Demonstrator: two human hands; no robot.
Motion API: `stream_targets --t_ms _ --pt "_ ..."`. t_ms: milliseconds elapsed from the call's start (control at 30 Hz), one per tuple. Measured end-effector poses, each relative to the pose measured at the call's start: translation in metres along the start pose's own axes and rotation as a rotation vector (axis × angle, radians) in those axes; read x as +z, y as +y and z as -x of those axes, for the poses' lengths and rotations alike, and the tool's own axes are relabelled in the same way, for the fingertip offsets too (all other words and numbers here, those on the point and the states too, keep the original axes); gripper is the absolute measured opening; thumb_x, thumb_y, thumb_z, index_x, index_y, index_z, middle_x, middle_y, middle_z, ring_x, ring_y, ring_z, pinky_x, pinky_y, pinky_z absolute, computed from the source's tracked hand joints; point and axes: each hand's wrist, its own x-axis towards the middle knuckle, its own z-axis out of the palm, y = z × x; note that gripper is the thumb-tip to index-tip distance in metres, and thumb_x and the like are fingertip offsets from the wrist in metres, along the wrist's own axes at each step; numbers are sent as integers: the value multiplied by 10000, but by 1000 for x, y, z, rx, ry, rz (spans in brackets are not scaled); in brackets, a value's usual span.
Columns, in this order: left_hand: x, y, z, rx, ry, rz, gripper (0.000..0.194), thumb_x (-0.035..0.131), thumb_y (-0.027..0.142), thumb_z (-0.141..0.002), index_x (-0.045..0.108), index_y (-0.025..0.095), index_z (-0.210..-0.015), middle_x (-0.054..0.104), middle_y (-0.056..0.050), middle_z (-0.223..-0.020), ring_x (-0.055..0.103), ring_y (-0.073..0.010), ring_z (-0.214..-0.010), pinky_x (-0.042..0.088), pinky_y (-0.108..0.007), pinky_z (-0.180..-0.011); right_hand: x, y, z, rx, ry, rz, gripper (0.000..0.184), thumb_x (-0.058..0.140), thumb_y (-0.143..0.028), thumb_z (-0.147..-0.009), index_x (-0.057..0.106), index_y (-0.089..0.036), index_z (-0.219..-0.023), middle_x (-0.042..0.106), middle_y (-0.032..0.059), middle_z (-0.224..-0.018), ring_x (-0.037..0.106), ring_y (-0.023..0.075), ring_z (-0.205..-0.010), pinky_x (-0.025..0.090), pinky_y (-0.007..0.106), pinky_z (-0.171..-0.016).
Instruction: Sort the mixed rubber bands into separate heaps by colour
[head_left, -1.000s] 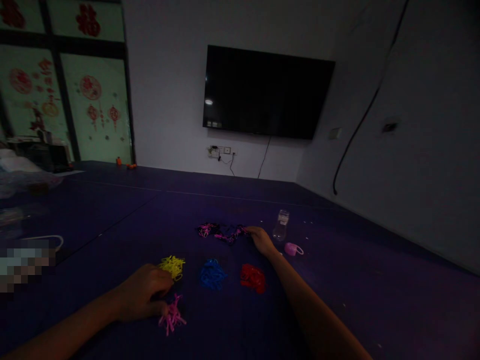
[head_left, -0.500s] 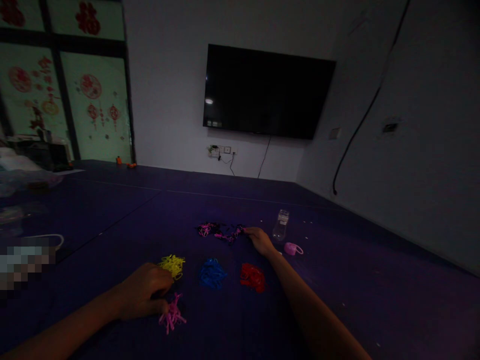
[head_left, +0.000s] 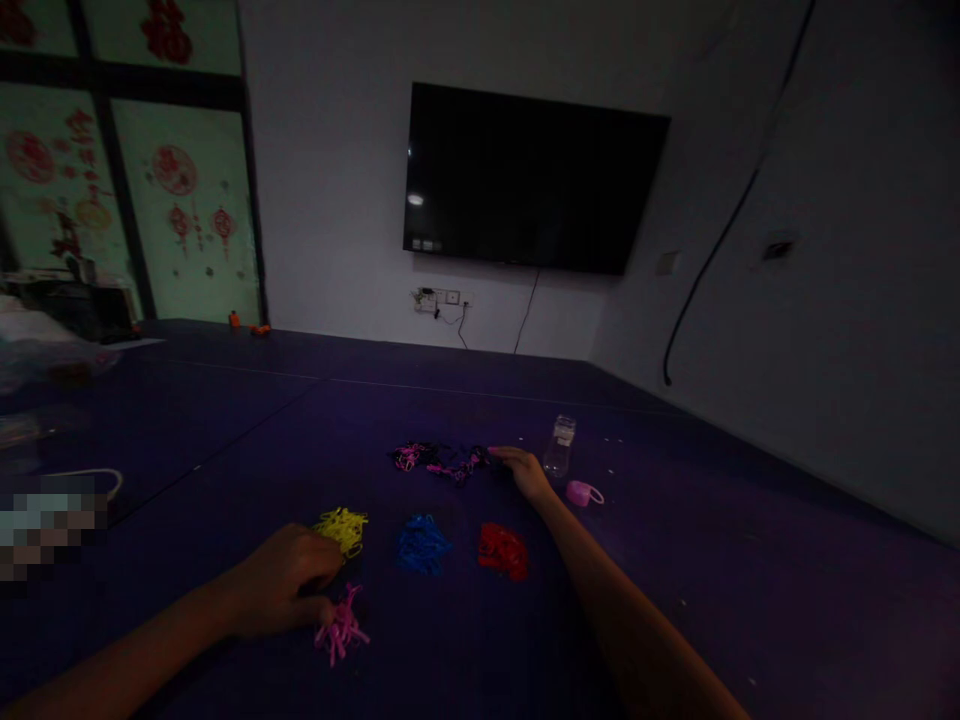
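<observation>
My left hand (head_left: pixel 289 580) rests low at the left, thumb and curled forefinger apart, with the other fingers partly hidden. Its thumb tip touches a small heap of pink rubber bands (head_left: pixel 342 628), and its knuckles lie against a heap of yellow rubber bands (head_left: pixel 343 530). Farther off, my right hand (head_left: pixel 525 472) is stretched out with its fingers extended at the right end of a loose spread of pink and black bands (head_left: pixel 454 468). Between my arms lie a heap of blue bands (head_left: pixel 424 545) and a heap of red bands (head_left: pixel 503 551).
Just beyond my right hand stands a clear bottle (head_left: pixel 559 446), with a pink looped cap (head_left: pixel 583 493) beside it. Small white bits dot the purple floor covering (head_left: pixel 300 450). Plastic bags (head_left: pixel 45 350) lie at the far left. A television (head_left: pixel 532 180) hangs on the wall.
My right hand's fingers have straightened a little at the edge of the pink and black bands. My left hand stays in place. The view has shifted slightly.
</observation>
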Motion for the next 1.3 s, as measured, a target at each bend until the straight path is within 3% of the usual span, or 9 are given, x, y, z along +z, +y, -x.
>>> stream_targets --t_ms 233,300,500,567,700,833,1067,1167,1300 --pt "1 -1 1 1 17 -17 661 87 719 -833 346 175 -562 413 20 -516 339 -97 -430 190 -242 -441 2 -43 -2 105 -31 -150 344 398 -205 -640 730 -169 -724 715 71 -857 630 210 -872 474 337 -800" --pt "0 -1 1 14 19 -3 649 73 695 -851 346 177 -570 410 19 -520 351 -100 -435 199 -244 -443 9 -69 -2 131 -193 -214 336 409 -207 -638 731 -160 -723 716 73 -852 630 200 -817 474 298 -700" --pt "-2 -6 1 89 84 45 591 25 564 -924 351 183 -611 427 8 -546 400 -114 -460 233 -249 -457 51 -151 18 125 -925 -416 298 445 -188 -655 729 -145 -735 710 65 -842 604 155 -738 393 226 -553" --pt "-1 -7 1 99 100 29 592 11 551 -926 349 185 -608 418 10 -535 395 -114 -450 235 -252 -455 68 -168 30 135 -1059 -435 265 464 -179 -653 720 -144 -709 706 54 -820 603 149 -732 390 221 -556" --pt "2 -7 3 69 116 -47 634 -23 550 -919 395 185 -612 448 -2 -538 413 -123 -452 249 -264 -456 97 -184 51 117 -1158 -456 245 469 -128 -659 709 -157 -701 699 20 -801 605 141 -794 417 222 -637" --pt "2 -5 3 54 86 -73 669 -39 545 -916 448 178 -639 500 -17 -561 445 -127 -468 284 -262 -469 106 -189 61 68 -1183 -436 246 460 -92 -663 696 -161 -654 699 5 -833 593 116 -800 412 202 -644" --pt "-2 -4 -1 60 34 0 670 -21 577 -905 448 179 -641 488 -9 -554 445 -121 -465 277 -251 -456 92 -192 54 99 -1116 -457 288 404 -123 -668 692 -143 -661 703 40 -883 604 126 -788 406 210 -602" --pt "-2 -3 0 37 50 8 636 15 577 -914 417 182 -621 471 3 -539 433 -115 -455 262 -242 -450 88 -184 40 53 -903 -457 311 376 -136 -650 687 -145 -656 704 48 -811 609 134 -729 408 215 -573" --pt "-1 -4 3 38 48 -16 598 83 540 -941 555 180 -865 593 -26 -683 535 -143 -577 330 -234 -526 68 -152 15 24 -368 -298 341 339 -144 -649 680 -155 -651 690 48 -697 605 143 -652 437 234 -587"
